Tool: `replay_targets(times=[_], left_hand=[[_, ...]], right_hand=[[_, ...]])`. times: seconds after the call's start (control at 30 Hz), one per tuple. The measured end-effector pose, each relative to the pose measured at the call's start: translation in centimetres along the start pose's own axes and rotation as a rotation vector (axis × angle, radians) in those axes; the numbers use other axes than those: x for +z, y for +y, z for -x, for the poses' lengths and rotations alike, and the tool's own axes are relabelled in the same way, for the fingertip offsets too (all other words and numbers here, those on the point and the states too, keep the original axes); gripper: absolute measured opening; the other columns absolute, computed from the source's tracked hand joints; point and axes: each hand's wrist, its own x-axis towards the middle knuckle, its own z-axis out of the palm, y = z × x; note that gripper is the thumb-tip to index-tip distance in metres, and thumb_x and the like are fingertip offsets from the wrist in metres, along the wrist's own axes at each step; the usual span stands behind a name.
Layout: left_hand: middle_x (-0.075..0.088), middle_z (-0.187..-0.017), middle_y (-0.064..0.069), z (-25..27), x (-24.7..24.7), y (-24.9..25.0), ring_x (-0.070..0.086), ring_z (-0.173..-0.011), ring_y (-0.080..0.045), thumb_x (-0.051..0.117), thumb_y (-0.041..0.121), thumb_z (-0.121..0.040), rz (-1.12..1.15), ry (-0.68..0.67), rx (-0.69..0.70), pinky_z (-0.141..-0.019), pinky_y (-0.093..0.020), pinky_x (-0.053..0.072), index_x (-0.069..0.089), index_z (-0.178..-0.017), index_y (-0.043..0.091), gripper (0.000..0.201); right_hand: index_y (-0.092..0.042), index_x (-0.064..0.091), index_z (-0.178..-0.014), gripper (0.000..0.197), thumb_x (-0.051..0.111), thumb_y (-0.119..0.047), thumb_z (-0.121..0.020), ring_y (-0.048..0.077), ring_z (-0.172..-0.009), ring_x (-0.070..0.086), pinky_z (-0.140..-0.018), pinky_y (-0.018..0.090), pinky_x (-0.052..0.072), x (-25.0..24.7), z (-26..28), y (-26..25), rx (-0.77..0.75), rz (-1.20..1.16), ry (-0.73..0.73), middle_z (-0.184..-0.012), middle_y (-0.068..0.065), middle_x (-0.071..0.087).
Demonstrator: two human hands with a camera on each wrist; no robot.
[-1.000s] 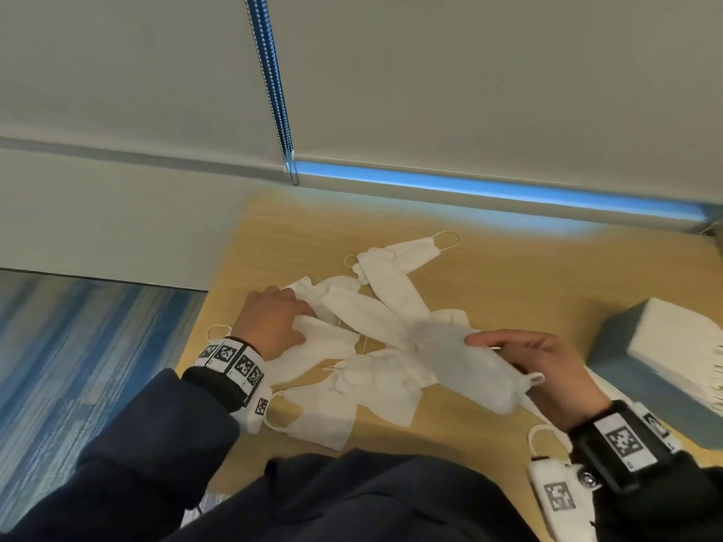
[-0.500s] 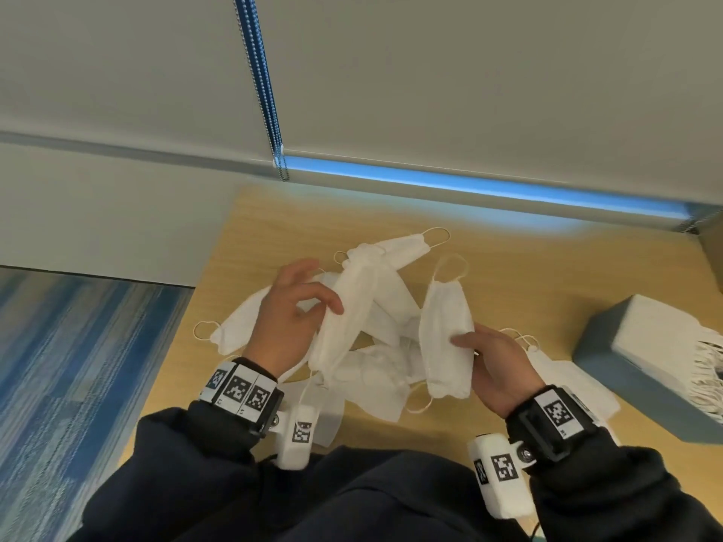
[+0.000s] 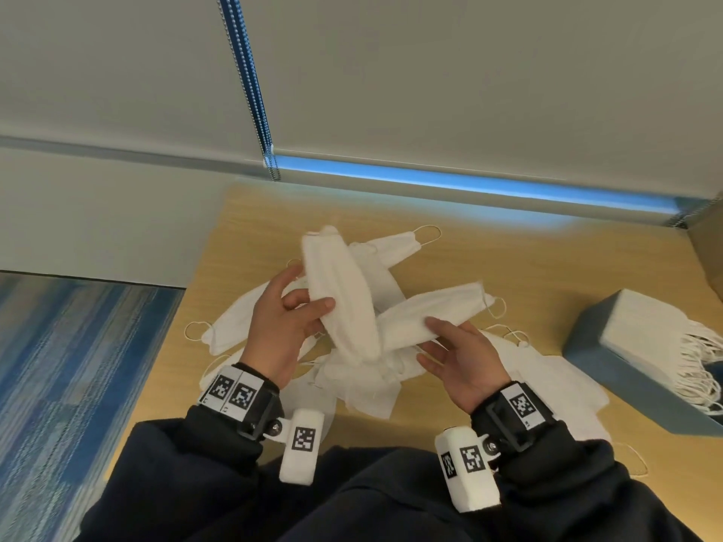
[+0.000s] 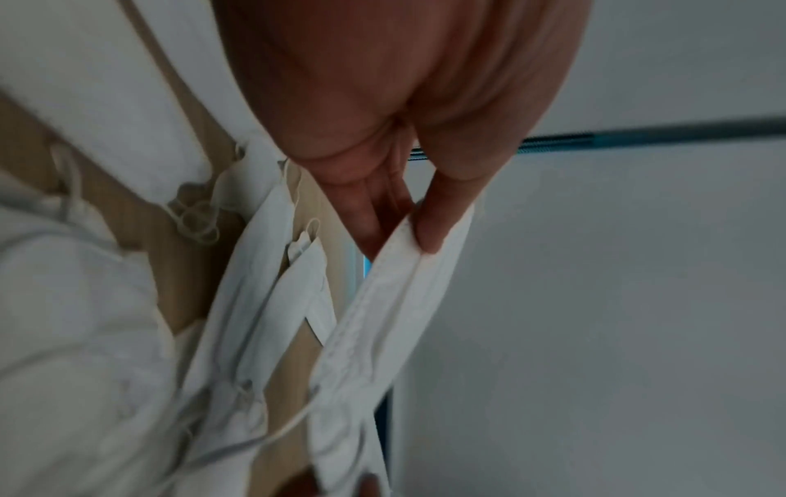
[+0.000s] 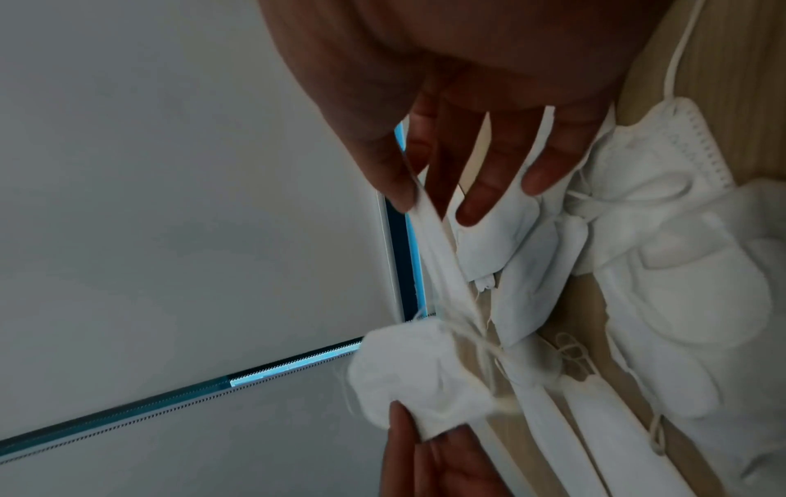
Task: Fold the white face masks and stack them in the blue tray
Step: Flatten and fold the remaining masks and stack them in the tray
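At frame centre: two folded white masks are held up above the loose pile [image 3: 352, 381], crossing each other in an X.
Change from half a second ago: the left-hand mask [image 3: 340, 295], then hanging almost straight down from the fingers, now lies tilted, its far end toward the upper left of centre; the right-hand mask [image 3: 426, 318], then upright, has swung nearly level, its free end pointing right. Both hands have drawn closer together.
Change from a second ago: the left hand then lay on the pile; now it is lifted clear with a mask.
Left hand [image 3: 285, 326]: palm turned inward, thumb on top of the mask and fingers curled beneath, pinching its folded edge; the left wrist view shows the thumb tip [image 4: 429, 235] pressing the seam.
Right hand [image 3: 465, 361]: palm up, thumb clamping the lower end of its mask against the first finger, the other fingers [image 5: 480, 201] spread apart and fairly straight.
Blue tray [image 3: 626, 385]: right edge of the frame, on the table, holding a neat stack of masks [image 3: 657, 326] with ear loops hanging over its near side.
Surface: light wooden table [image 3: 528, 267], more masks scattered flat under both hands.
Room: pale wall with a blue-lit strip [image 3: 469, 181] behind the table; striped blue carpet [image 3: 78, 365] at lower left.
Sleeves: dark, with marker-printed wrist bands.
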Motion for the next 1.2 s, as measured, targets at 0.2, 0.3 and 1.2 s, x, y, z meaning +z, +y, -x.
replay_targets(times=[0.2,0.3,1.2], left_hand=[[0.074,-0.094,-0.005,0.0,0.3,0.6,0.06,-0.073,-0.016,0.073,0.006,-0.087,0.18,0.013,-0.116,-0.057,-0.022,0.047,0.073,-0.106,0.012,0.02],[0.076,-0.094,-0.006,0.3,1.4,0.3,0.069,-0.069,-0.014,0.077,0.012,-0.077,0.305,-0.011,-0.205,-0.054,-0.022,0.055,0.072,-0.105,0.012,0.029],[0.074,-0.113,-0.006,0.1,3.6,-4.0,0.07,-0.092,-0.021,0.08,0.008,-0.073,0.29,-0.098,-0.319,-0.085,-0.034,0.052,0.068,-0.118,0.015,0.046]], right_hand=[[-0.01,0.062,-0.088,0.019,0.068,0.009,-0.086,0.019,-0.068,0.067,-0.053,0.028,0.052,1.0,-0.5,0.4,-0.033,-0.195,0.085,-0.087,0.011,0.072],[0.001,0.069,-0.091,0.009,0.065,0.008,-0.088,0.02,-0.071,0.073,-0.065,0.03,0.062,1.7,-0.6,0.5,-0.031,-0.296,0.066,-0.085,0.01,0.075],[-0.009,0.067,-0.117,0.024,0.067,-0.017,-0.095,0.031,-0.092,0.073,-0.083,0.045,0.06,1.4,-0.3,-0.1,-0.006,-0.107,-0.092,-0.114,0.016,0.073]])
